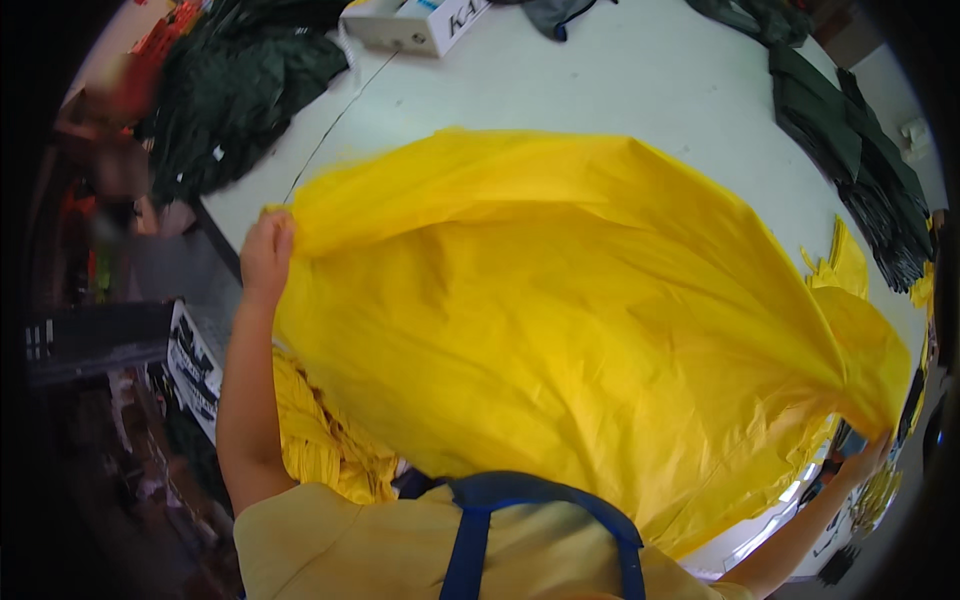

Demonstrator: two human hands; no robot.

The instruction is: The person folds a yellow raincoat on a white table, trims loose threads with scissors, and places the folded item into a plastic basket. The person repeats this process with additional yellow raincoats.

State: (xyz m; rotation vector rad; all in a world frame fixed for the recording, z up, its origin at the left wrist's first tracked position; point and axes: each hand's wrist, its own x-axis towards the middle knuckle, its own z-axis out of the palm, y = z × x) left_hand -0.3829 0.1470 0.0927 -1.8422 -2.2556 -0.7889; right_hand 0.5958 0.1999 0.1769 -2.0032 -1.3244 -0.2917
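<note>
A large sheet of yellow fabric is spread wide between my hands, billowing over the white table. At its left edge my left hand is closed round a gathered bit of the cloth. Far out to the right and lower, my right hand pinches the opposite end, where the fabric bunches and folds. Part of the right fingers is hidden by the cloth. The sheet's near edge hangs close in front of my body, and its far edge curves up toward the middle of the table.
The white table carries dark green fabric heaps at the far left and folded dark green pieces at the right. A white box stands at the back. More yellow cloth lies under my left arm.
</note>
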